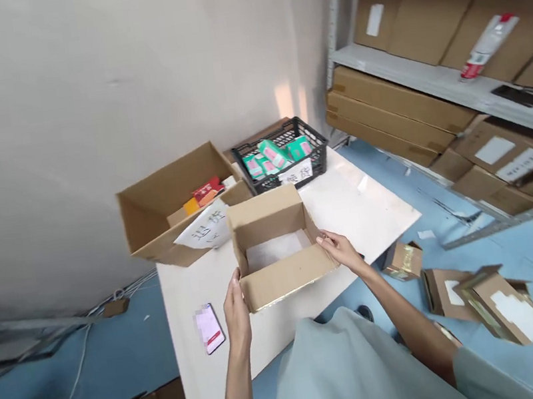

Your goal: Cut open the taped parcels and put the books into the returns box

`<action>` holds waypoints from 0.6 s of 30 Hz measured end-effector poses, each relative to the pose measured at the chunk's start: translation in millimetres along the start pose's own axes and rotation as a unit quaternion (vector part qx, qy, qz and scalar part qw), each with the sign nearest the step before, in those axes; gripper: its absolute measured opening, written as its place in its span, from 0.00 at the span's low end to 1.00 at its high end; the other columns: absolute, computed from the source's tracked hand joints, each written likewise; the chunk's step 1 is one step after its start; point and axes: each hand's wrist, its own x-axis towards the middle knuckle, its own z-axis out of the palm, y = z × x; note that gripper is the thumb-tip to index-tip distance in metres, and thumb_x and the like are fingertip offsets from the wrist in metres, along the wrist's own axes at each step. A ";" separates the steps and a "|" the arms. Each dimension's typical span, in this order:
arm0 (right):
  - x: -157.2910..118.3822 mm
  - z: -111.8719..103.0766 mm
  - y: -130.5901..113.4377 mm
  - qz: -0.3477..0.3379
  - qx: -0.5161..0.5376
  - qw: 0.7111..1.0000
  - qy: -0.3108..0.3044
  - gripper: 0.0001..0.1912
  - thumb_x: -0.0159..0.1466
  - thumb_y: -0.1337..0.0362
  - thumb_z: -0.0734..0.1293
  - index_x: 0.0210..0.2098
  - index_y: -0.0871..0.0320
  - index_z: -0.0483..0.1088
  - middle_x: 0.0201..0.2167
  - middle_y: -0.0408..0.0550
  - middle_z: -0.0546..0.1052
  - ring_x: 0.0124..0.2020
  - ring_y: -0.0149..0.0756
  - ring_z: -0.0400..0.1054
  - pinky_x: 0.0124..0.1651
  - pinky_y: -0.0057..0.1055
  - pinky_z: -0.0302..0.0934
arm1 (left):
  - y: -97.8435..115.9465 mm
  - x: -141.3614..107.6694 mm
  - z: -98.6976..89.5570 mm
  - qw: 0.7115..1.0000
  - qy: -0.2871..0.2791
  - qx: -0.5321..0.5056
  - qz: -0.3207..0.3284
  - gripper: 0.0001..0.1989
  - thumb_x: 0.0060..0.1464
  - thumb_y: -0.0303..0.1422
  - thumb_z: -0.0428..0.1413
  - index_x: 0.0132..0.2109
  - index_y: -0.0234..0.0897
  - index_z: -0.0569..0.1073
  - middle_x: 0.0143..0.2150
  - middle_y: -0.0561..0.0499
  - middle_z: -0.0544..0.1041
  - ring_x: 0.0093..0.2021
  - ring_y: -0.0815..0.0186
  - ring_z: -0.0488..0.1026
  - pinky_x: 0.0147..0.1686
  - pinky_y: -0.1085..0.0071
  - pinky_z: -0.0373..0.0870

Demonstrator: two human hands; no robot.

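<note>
That open carton [287,282] is over the white table [198,379], its ends grasped by the left hand [237,315] and right hand [341,251]. Lowered carelessly leftward, it could knock the phone [211,329]; a loosened hand might tip it.

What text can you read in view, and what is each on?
"退货": paper sign on large open carton; smaller mark below unclear.
"换货": sign on black basket; first character blurred.
Too small or blurred: phone, red-and-white can, shelf-box labels.
Held box: none visible.
</note>
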 end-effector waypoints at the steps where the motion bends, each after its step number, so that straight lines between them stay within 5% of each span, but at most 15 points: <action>1: -6.7 -19.6 -2.3 -0.005 0.006 1.000 0.020 0.37 0.65 0.35 0.74 0.61 0.56 0.82 0.61 0.56 0.84 0.67 0.55 0.75 0.75 0.54 0.63 | 7.8 -3.7 14.3 1.000 -0.011 0.009 0.001 0.38 0.74 0.61 0.44 0.78 0.44 0.66 0.81 0.44 0.63 0.82 0.50 0.57 0.78 0.51 0.60; 5: -39.9 -110.2 -10.0 -0.025 0.025 0.994 0.102 0.37 0.67 0.36 0.72 0.63 0.56 0.81 0.63 0.56 0.83 0.67 0.52 0.75 0.75 0.50 0.63 | 35.5 -12.9 88.3 0.994 -0.081 0.045 0.049 0.38 0.75 0.60 0.41 0.78 0.43 0.64 0.80 0.41 0.65 0.79 0.51 0.63 0.74 0.56 0.67; 9: -87.2 -211.4 -7.8 -0.013 0.018 0.978 0.205 0.37 0.68 0.34 0.71 0.62 0.55 0.82 0.66 0.56 0.80 0.70 0.52 0.72 0.77 0.49 0.61 | 61.3 -31.5 187.5 0.978 -0.163 0.065 0.114 0.38 0.74 0.61 0.44 0.74 0.39 0.69 0.74 0.39 0.73 0.75 0.51 0.68 0.73 0.58 0.67; 14: -163.8 -324.2 9.1 0.040 -0.022 0.936 0.348 0.40 0.68 0.33 0.69 0.65 0.57 0.80 0.65 0.55 0.81 0.70 0.55 0.71 0.76 0.52 0.60 | 94.8 -82.8 322.7 0.955 -0.254 0.042 0.147 0.34 0.71 0.59 0.52 0.67 0.37 0.76 0.71 0.38 0.76 0.74 0.50 0.70 0.76 0.56 0.62; 18: -236.1 -391.3 25.7 0.099 -0.044 0.889 0.445 0.46 0.68 0.33 0.68 0.71 0.61 0.73 0.64 0.55 0.81 0.69 0.57 0.71 0.74 0.53 0.62 | 109.2 -135.0 419.4 0.906 -0.373 0.017 0.198 0.34 0.70 0.60 0.53 0.67 0.38 0.76 0.72 0.40 0.75 0.76 0.50 0.68 0.78 0.54 0.60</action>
